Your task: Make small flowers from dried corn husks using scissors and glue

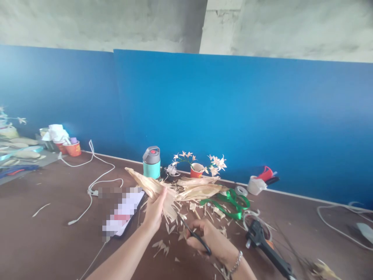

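My left hand (pixel 153 212) grips a dry, pale corn husk (pixel 145 182) that points up and to the left. My right hand (pixel 208 239) is closed in the black handles of a pair of scissors (pixel 190 232), whose blades reach toward the husk's lower edge. Several more husks (pixel 199 188) lie just behind on the brown table (pixel 52 233). Small husk trimmings (pixel 161 245) are scattered around both hands.
A green ribbon (pixel 233 202), a black glue gun (pixel 266 247), a tape roll (pixel 241 190), a teal bottle (pixel 152 162) and a red cup of husk flowers (pixel 197 169) lie nearby. A phone (pixel 125 212) with a white cable (pixel 93 186) rests on the left.
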### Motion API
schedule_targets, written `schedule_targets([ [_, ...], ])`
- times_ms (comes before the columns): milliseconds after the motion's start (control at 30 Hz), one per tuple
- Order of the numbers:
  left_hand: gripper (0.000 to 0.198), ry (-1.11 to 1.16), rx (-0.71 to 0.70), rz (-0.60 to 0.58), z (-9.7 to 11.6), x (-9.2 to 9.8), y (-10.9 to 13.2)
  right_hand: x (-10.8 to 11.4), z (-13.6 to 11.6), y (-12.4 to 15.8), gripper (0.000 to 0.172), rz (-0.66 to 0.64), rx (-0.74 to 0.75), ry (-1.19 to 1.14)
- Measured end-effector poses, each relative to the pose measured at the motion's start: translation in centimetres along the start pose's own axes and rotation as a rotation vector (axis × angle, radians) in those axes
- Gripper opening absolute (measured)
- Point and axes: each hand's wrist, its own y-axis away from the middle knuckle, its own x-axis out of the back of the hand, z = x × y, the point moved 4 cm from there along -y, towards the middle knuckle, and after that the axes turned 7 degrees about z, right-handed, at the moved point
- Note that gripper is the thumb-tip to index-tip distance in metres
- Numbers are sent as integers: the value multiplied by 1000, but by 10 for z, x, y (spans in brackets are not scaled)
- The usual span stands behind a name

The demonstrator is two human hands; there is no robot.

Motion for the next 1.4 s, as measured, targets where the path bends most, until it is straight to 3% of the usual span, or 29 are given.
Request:
schedule_targets([
  [1100, 41, -78, -4, -44, -2, -1, 4, -2, -15, 7, 12, -1, -4, 51],
  [1400, 38, -128, 97, -143, 4, -8, 9, -4, -22, 11, 11, -9, -63, 37],
])
